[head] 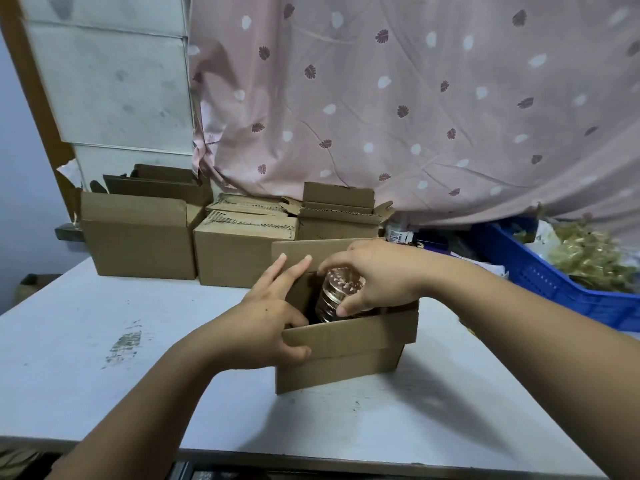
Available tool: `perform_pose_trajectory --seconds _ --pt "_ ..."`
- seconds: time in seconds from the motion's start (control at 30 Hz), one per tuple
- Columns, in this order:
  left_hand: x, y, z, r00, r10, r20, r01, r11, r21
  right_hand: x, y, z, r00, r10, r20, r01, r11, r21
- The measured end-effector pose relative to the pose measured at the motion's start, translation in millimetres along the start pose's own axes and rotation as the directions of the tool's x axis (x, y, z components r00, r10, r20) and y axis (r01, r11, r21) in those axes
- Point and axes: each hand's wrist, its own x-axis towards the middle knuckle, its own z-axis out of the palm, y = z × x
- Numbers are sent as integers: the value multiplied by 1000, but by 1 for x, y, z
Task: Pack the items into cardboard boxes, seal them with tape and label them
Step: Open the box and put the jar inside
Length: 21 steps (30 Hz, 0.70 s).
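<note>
One jar [332,296] is pinched by the right grip [374,275], partly inside the open box [346,362] near the middle of the table [104,306]. The box's left corner is clasped by the left grip [266,317], flaps held apart. Packing is judged under way, and a straight lowering is called for next. Room is left toward the near edge, while spare boxes [138,237] are lined along the far edge.

No text is legible — the bottle label [398,234] blurs.

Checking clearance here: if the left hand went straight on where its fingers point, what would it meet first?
Probably the far flap of the open box; the left hand looks nearly on it, depth unclear.
</note>
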Motion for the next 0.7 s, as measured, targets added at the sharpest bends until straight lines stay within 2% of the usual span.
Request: perform_pose_trajectory --seconds 0.13,0.23,0.37,0.5,0.7 --pt "-1 5 4 999 13 34 -13 1000 -7 7 -5 5 991 -42 128 37 999 37" --pt "0 7 1 999 -14 50 11 998 58 14 -7 7 987 -40 155 36 999 32" --pt "5 10 -3 997 -36 63 27 990 136 21 -10 16 983 45 178 -51 998 29" --pt "8 10 -2 996 -41 75 30 989 144 29 -10 33 940 142 309 -151 989 2" --pt "9 12 -8 990 -39 139 29 997 78 27 8 37 927 128 353 -173 980 100"
